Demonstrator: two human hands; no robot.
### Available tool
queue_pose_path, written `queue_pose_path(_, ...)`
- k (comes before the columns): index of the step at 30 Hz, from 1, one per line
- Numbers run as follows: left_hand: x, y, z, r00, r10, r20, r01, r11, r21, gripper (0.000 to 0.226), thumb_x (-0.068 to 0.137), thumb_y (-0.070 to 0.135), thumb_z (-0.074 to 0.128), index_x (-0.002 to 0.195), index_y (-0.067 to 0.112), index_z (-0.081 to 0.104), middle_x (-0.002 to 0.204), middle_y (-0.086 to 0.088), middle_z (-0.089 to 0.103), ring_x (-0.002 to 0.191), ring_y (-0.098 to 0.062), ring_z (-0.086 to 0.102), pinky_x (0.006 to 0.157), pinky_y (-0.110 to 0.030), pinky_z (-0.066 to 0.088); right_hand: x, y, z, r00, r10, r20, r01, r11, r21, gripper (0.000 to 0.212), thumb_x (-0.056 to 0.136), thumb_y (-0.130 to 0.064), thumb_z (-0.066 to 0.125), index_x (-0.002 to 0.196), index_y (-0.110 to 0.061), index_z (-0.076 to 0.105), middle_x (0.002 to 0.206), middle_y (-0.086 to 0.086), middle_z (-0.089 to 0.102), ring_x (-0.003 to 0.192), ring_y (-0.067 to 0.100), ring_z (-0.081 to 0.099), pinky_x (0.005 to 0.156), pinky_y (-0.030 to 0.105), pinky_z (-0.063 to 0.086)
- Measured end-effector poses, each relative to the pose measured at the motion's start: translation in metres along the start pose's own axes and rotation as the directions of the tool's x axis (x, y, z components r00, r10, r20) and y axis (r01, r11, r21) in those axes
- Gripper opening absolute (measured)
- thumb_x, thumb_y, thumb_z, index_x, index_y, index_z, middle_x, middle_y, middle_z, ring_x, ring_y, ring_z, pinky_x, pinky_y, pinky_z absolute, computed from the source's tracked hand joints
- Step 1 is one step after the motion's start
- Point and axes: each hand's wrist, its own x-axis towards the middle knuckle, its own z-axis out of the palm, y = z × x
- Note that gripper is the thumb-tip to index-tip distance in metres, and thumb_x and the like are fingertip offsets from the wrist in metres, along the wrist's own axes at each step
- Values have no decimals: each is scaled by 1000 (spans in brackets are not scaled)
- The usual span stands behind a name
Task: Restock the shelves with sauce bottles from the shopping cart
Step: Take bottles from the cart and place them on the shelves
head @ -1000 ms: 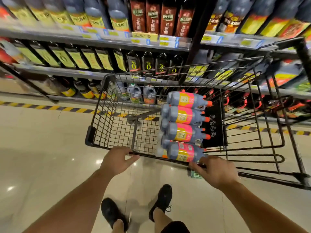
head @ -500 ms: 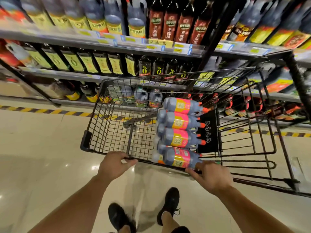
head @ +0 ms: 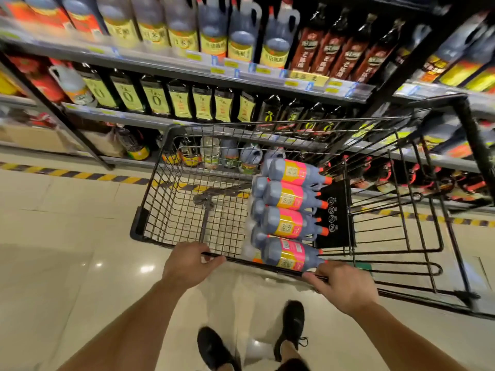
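Note:
A black wire shopping cart point(head: 171, 210) stands in front of me, its far end close to the shelves. Several dark sauce bottles point(head: 289, 223) with pink-and-yellow labels and orange caps lie stacked on their sides along the right of the cart's basket. My left hand point(head: 187, 263) grips the cart's near rim on the left. My right hand point(head: 345, 286) grips the same rim on the right, just beside the nearest bottle. The shelves point(head: 203, 68) ahead are packed with dark bottles and jugs.
A yellow-and-black hazard stripe point(head: 72, 174) runs along the floor at the shelf base. A black shelf upright point(head: 56, 113) slants at the left. The cart's folded child seat frame point(head: 401, 236) extends to the right. My black shoes point(head: 293, 325) stand on the glossy tile floor.
The cart and I have moved closer to the shelves, which fill more of the view. Both hands have stayed on the cart's rim.

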Motion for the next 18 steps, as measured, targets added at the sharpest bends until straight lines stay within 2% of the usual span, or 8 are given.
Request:
queue_pose_path(3, 2, -28, -18, 1000, 5, 0, -5, 999, -32, 49, 74, 76, 60, 83, 29, 73, 83, 17, 66, 86, -4, 52, 67, -20, 42, 7, -30, 1, 1000, 18, 3, -18, 1000, 1, 77, 67, -95, -3, 74, -39, 50, 76, -13, 60, 73, 11, 63, 50, 25, 34)
queue_pose_path(9, 5, -72, -53, 998, 16, 54, -14, 999, -41, 49, 75, 75, 59, 89, 30, 74, 83, 17, 67, 84, -1, 57, 75, -21, 47, 24, -81, -3, 1000, 24, 0, -24, 1000, 19, 86, 64, -95, -3, 77, -35, 56, 80, -12, 63, 77, 12, 64, 52, 26, 38)
queue_pose_path(13, 7, -97, -75, 998, 44, 34, -42, 998, -55, 45, 76, 72, 62, 96, 34, 76, 81, 21, 66, 78, 8, 56, 66, -4, 35, 37, -113, -7, 1000, 15, 4, -15, 1000, 28, 81, 65, -94, 3, 78, -36, 56, 82, -13, 64, 80, 10, 64, 53, 26, 35)
queue_pose_path(15, 8, -109, -86, 998, 55, 28, -54, 997, -46, 43, 77, 71, 62, 97, 35, 76, 80, 22, 66, 77, 11, 55, 64, -2, 34, 43, -128, -10, 1000, 16, -1, -16, 1000, 8, 81, 66, -94, 3, 81, -37, 58, 83, -13, 64, 81, 9, 64, 51, 26, 32)
queue_pose_path(18, 14, -127, -102, 998, 26, 52, -25, 999, -24, 50, 75, 77, 57, 99, 36, 75, 85, 23, 66, 80, 7, 55, 67, -5, 33, 52, -148, -10, 1000, 11, -8, -10, 1000, 17, 88, 65, -95, 0, 91, -39, 62, 87, -15, 65, 82, 8, 64, 53, 25, 33)
